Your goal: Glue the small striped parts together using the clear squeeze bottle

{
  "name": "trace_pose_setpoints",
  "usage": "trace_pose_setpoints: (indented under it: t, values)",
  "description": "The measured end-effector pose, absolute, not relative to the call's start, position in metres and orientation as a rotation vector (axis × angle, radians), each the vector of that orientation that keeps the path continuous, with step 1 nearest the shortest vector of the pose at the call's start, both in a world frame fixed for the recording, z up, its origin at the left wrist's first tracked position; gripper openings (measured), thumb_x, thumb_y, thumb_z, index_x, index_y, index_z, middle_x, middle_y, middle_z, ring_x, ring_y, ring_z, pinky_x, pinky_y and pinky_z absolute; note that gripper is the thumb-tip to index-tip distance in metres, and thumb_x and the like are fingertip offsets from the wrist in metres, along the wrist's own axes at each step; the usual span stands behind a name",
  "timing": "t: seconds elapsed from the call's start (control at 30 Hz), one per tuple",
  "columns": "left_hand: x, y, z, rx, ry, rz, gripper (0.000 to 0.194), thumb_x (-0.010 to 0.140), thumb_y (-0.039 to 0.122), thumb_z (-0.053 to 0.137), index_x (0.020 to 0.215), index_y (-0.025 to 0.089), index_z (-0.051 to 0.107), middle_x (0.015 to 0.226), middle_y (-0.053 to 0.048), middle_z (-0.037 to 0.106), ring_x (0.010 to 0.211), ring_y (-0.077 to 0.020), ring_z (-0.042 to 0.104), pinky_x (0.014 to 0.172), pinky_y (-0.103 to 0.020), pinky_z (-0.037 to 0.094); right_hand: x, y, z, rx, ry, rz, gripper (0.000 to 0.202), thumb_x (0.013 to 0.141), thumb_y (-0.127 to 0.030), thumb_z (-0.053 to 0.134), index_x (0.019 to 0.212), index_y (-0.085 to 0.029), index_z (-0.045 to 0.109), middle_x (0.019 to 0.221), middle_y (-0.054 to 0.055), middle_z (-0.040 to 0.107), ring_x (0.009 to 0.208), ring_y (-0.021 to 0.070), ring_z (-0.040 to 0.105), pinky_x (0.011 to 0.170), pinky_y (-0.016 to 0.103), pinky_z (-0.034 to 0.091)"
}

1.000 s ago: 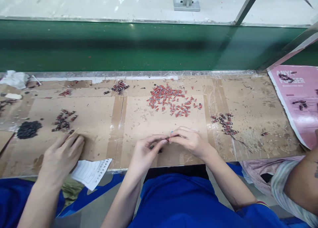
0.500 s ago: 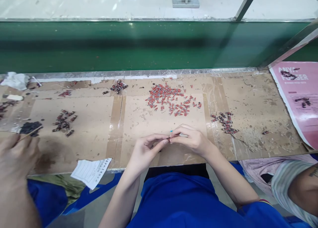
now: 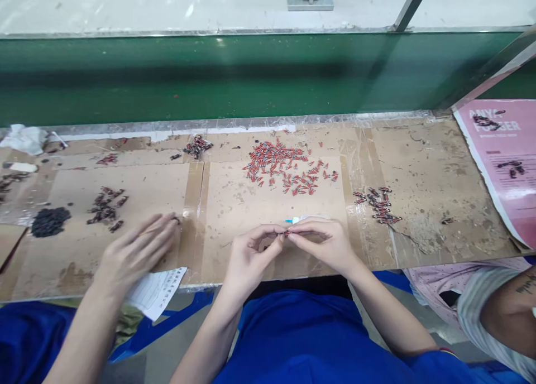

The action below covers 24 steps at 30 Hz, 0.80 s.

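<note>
My left hand (image 3: 250, 255) and my right hand (image 3: 324, 241) meet above the cardboard near its front edge. Thumb and fingers of each pinch one small red-and-dark part (image 3: 287, 233); its details are too small to make out. Partly hidden behind my right hand lies a white bottle with a blue tip (image 3: 296, 220). Beyond my hands spreads a heap of small red parts with metallic ends (image 3: 274, 158). To the right of my right hand is a group of red-and-black parts (image 3: 381, 205).
At left, a co-worker's hand (image 3: 134, 247) holds a thin stick over the cardboard (image 3: 234, 205). Nearby are a pile of black discs (image 3: 50, 222), more dark parts (image 3: 106, 205) and a paper slip (image 3: 161, 289). A pink sheet (image 3: 502, 166) lies at right; a green panel (image 3: 209, 77) runs behind.
The co-worker's hand has moved right from the black pile to near the paper slip. My hands stay together, tilted slightly, with the small part and the bottle's tip showing more.
</note>
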<state>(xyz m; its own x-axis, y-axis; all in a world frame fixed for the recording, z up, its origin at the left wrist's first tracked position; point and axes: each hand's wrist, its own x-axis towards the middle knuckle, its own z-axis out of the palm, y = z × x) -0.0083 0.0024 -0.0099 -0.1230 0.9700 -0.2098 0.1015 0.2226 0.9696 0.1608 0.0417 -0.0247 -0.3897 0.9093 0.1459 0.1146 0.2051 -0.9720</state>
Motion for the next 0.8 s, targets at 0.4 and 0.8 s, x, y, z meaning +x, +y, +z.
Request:
trace_pose_setpoints:
  t: [0.4,0.8]
  values:
    - [0.002,-0.004,-0.012,1.095,1.485,1.18,0.013,0.075,0.027,0.069,0.081,0.017,0.073,0.083,-0.006,0.075,0.082,-0.0183,0.071,0.08,-0.028,0.057,0.147,0.023,-0.027,-1.099,-1.321,1.274,0.013,0.076,-0.019,0.071,0.087,-0.023,0.076,0.083,0.003,0.077,0.072,0.0154,0.072,0.071,0.028,0.062]
    - [-0.008,0.003,-0.015,1.249,1.443,1.03,0.033,0.081,0.036,0.066,0.109,0.02,0.062,0.105,-0.008,0.074,0.102,-0.021,0.069,0.097,-0.038,0.052,0.167,0.031,-0.032,-1.203,-1.381,1.072,0.007,0.078,-0.021,0.07,0.082,-0.023,0.075,0.081,0.003,0.077,0.073,0.0173,0.072,0.072,0.031,0.061]
